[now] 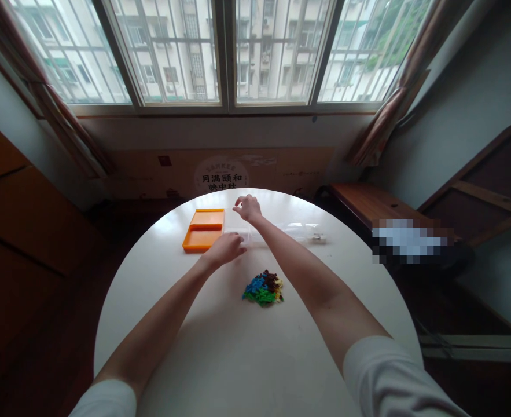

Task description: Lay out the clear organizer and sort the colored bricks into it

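Observation:
An orange tray (207, 227) with two compartments lies at the far left of the round white table (220, 347). A clear plastic box (296, 231) with dividers stretches to the right of it. My left hand (227, 248) is closed on the near edge of this box, thumb toward me; the fingertips are partly hidden. Over the box's far edge is my right hand (249, 208), fingers curved with a gap between thumb and forefinger, and nothing visible in it. On my side of the box lies a small heap of blue, green, brown and yellow plastic pieces (264, 288).
Behind the table a low printed panel (281, 168) runs beneath the barred window (272, 52). To the right stands a wooden bench (377, 202) with a blurred-out item on it. An orange-brown cabinet (25, 202) is at the left.

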Available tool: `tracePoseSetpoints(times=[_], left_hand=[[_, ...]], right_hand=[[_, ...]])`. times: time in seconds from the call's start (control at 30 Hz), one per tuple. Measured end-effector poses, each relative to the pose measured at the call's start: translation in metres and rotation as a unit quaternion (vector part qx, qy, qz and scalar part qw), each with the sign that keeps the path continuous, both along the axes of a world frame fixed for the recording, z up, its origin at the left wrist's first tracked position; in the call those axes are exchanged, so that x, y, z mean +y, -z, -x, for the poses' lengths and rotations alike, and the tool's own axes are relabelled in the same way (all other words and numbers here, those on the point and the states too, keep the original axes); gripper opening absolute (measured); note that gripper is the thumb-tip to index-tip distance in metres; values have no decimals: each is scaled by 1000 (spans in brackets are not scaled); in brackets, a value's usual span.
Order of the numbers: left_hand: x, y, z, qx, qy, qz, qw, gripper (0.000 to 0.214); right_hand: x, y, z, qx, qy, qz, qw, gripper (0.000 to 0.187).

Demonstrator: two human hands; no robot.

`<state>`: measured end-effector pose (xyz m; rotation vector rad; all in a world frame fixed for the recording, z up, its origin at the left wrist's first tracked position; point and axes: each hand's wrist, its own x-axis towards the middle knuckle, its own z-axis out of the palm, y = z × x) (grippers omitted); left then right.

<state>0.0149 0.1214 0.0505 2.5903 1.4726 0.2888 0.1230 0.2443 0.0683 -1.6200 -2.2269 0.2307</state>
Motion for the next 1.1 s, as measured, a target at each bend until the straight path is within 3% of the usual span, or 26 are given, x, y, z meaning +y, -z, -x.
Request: tracePoseSetpoints(times=[0.1,0.23,0.4,0.6,0.83,0.97,1.1], left_hand=[[-2,-3,-2,6,-4,5,1000,21],[-2,-2,-2,11,-10,5,1000,21],[1,2,0,10,-16,-4,1000,21],[8,7,4,5,-52,-8,999,26],[5,10,-8,14,-84,-77,993,32],[5,14,-23,25,-102,-120,987,35],[8,20,-35,32,-117,-123,985,32]], right_hand=[[6,11,5,21,45,46,998,20],[9,25,4,28,37,72,996,19],[5,22,-14,50,-52,76,994,21],[-10,11,-66,128,-189,13,973,33],[-40,14,-115,-98,-263,-41,959,38],[-60,17,-116,-178,-260,-83,945,54],[-71,19,-110,-241,-249,-104,932,46]])
